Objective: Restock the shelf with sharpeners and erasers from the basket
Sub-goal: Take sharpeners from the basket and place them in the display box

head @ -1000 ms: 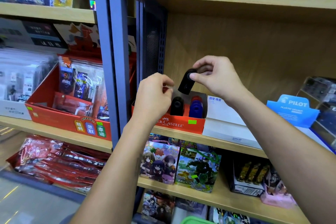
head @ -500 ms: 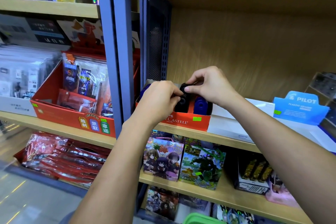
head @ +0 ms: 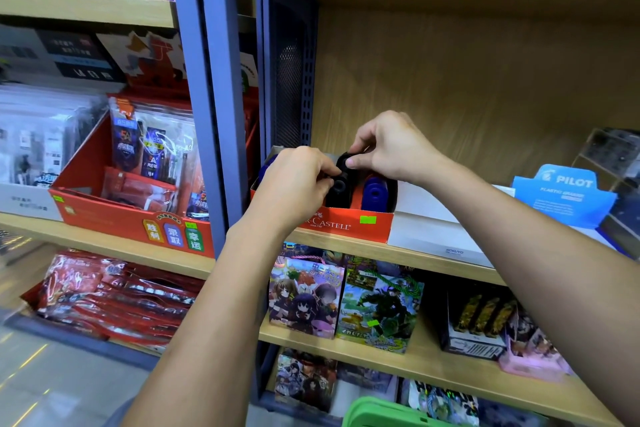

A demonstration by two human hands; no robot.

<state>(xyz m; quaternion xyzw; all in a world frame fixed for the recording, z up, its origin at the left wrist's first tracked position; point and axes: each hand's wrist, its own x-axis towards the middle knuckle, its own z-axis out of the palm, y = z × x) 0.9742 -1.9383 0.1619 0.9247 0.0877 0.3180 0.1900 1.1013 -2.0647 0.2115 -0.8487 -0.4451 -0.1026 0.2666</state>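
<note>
Both hands, left hand (head: 298, 180) and right hand (head: 391, 152), pinch a black plastic sharpener (head: 341, 180) into the part-filled red cardboard display box (head: 346, 225) on the wooden shelf (head: 433, 262); restocking looks unfinished.

Two hands (head: 298, 184), two black sharpeners (head: 337, 189), one blue sharpener (head: 374, 196), one red box (head: 346, 227).

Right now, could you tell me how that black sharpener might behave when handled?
The black sharpener looks like rigid moulded plastic, so probably stiff and light. Its rounded, glossy body may slip. The right hand pinches it with fingertips only.
</note>
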